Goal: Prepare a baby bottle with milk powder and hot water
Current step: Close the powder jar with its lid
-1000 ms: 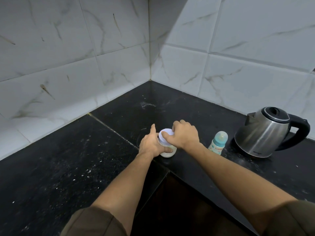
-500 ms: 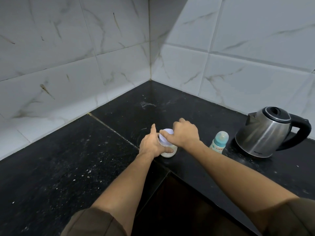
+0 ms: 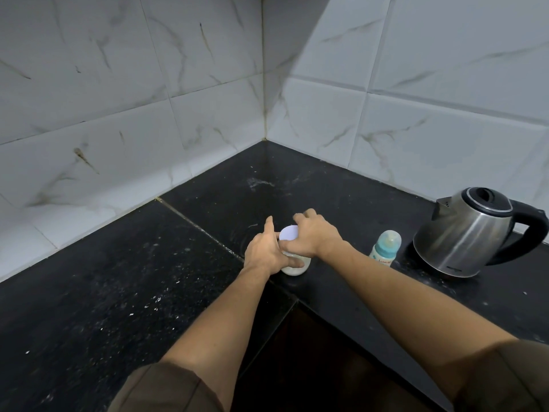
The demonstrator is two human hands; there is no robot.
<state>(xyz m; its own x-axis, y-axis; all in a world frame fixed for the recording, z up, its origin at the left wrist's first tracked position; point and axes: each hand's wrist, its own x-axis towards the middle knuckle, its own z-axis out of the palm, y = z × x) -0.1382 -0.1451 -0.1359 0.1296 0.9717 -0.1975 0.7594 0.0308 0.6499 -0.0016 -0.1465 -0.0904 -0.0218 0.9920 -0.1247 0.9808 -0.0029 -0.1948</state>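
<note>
A small clear jar of white milk powder [image 3: 295,267] stands on the black counter [image 3: 118,278] near its inner corner. My left hand [image 3: 264,251] grips the jar's body, thumb across the front. My right hand [image 3: 315,236] holds the jar's white lid [image 3: 288,232] from above, fingers curled round its rim. A baby bottle [image 3: 384,248] with a teal collar and clear cap stands upright to the right of the jar. Further right is a steel electric kettle [image 3: 472,233] with a black handle and shut lid.
White marble-look tiled walls [image 3: 178,99] meet in a corner behind the counter. The counter is L-shaped, with a dark gap [image 3: 312,352] below its inner edge between my arms. White specks lie scattered on the counter's left part.
My right hand has turned slightly on the lid, its fingers spread further round the rim. The jar, bottle and kettle stay where they were.
</note>
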